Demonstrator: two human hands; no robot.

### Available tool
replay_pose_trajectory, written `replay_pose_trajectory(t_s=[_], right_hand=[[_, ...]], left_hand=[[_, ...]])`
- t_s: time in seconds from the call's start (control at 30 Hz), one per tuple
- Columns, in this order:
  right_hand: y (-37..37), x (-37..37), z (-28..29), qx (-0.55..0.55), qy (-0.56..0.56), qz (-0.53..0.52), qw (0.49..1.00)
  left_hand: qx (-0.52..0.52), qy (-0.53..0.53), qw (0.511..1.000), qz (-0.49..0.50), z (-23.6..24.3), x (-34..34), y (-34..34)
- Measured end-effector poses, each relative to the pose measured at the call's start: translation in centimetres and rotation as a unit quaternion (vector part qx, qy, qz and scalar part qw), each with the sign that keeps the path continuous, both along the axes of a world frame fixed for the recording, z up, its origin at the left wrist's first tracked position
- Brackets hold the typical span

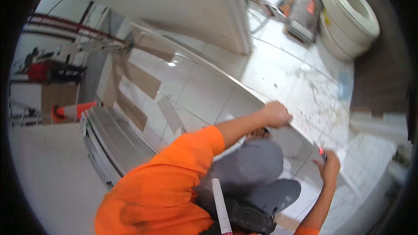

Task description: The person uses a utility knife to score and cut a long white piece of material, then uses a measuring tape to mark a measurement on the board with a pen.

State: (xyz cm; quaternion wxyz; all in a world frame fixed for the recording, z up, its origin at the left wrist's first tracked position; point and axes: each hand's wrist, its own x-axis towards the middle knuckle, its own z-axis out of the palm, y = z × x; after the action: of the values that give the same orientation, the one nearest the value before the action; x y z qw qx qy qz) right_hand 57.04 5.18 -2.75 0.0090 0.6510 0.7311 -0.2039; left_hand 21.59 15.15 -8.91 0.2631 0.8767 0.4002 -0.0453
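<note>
A long, thin strip [237, 82] is off-white; glossy floor tiles [272, 66] are white with a dark-lined grid. At four o'clock, a small, dark tool [322, 153] shows bright red; at five, cloth trousers [248, 161] are grey; at seven, an orange fabric shirt [156, 187] bears dark smudges.

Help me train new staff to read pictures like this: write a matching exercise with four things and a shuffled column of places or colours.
Things:
1. Left hand
2. Right hand
3. Traffic cone
4. Trousers

Places or colours:
A. Dark grey
B. Orange and white
C. At the long pale strip
D. Around a small red-and-dark tool

Pairs: 1-C; 2-D; 3-B; 4-A
</note>
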Motion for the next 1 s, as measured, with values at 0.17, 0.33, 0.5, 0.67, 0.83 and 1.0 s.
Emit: replay_pose_trajectory(t_s=[0.17,0.33,0.5,0.67,0.83,1.0], right_hand=[[1.3,-0.6,0.2,-0.01,-0.055,0.013,0.998],[4.1,0.9,1.0,-0.032,-0.035,0.076,0.996],[8.3,4.0,-0.7,-0.054,-0.049,0.171,0.983],[7.7,10.2,1.3,-0.014,-0.035,0.21,0.977],[6.0,22.3,3.5,-0.023,-0.062,0.193,0.979],[3.8,34.0,0.8,-0.071,-0.001,0.161,0.984]], left_hand=[[0.006,-0.039,0.998,0.044,-1.8,-0.4,-1.5],[0.117,0.05,0.98,0.153,-1.8,-6.5,-0.1],[0.137,0.116,0.962,0.204,-0.8,-13.7,3.7],[0.078,0.126,0.975,0.168,0.9,-7.6,3.1],[0.06,0.087,0.986,0.127,2.0,4.7,1.9],[0.03,0.016,0.993,0.112,-2.3,16.3,-2.4]])
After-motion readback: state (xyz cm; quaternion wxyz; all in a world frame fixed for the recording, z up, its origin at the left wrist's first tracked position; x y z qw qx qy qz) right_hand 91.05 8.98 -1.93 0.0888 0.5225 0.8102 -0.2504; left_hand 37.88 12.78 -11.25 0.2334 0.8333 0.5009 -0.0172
